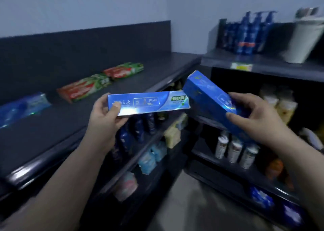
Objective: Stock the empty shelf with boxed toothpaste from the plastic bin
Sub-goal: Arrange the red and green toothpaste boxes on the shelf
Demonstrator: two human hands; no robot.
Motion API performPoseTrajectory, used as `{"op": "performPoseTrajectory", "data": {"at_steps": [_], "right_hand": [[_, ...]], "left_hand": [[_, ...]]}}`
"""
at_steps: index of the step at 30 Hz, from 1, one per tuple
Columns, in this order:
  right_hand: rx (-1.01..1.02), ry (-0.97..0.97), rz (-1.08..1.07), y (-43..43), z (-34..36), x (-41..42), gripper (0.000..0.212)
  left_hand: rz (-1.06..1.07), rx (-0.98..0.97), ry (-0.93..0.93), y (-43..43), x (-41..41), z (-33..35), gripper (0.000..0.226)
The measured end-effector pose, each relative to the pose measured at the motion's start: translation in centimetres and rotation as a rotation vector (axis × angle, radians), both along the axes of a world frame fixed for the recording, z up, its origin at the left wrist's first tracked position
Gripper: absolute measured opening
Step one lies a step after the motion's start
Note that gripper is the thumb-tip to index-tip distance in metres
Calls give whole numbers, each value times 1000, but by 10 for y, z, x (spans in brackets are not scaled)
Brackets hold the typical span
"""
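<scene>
The top shelf (91, 118) carries three boxes along its back edge. The left hand (105, 115) pinches one blue toothpaste box (149, 103) level above the shelf's front edge; the right hand (252, 115) clasps a second, tilted box (208, 97). Their ends nearly touch, so a bump could loosen either grip.

Both forearms are bare to the hands (105, 113), no sleeves visible.

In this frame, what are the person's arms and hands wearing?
Nothing visible: the left hand and right hand are bare, with no gloves, rings or watch. Both forearms are bare to the frame edge, so no sleeves show.
</scene>
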State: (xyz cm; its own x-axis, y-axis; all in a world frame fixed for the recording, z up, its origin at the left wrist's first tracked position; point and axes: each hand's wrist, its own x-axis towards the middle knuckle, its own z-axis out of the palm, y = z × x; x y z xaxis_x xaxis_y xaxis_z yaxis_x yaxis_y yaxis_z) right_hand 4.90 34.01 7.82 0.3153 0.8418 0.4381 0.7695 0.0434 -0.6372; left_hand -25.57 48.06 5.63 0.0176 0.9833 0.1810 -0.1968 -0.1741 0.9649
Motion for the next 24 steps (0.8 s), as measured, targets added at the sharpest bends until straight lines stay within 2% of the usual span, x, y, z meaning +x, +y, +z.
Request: {"op": "performPoseTrajectory", "data": {"at_steps": [3, 5, 12, 16, 20, 22, 24], "right_hand": [[76, -276, 50, 65, 6, -43, 61], [133, -388, 96, 104, 6, -72, 62], [247, -603, 325, 209, -13, -155, 52], [326, -666, 435, 263, -25, -174, 54], [393, -686, 556, 314, -20, -184, 53], [385, -767, 670, 337, -22, -185, 53], [280, -823, 814, 357, -27, -183, 51]], "left_hand": [[121, 24, 27, 18, -50, 10, 38], [213, 32, 27, 28, -78, 15, 35], [570, 1, 108, 60, -156, 17, 40], [629, -62, 167, 77, -173, 9, 40], [678, -167, 543, 94, -186, 7, 49], [681, -200, 663, 101, -188, 9, 50], [687, -226, 736, 109, -185, 10, 48]]}}
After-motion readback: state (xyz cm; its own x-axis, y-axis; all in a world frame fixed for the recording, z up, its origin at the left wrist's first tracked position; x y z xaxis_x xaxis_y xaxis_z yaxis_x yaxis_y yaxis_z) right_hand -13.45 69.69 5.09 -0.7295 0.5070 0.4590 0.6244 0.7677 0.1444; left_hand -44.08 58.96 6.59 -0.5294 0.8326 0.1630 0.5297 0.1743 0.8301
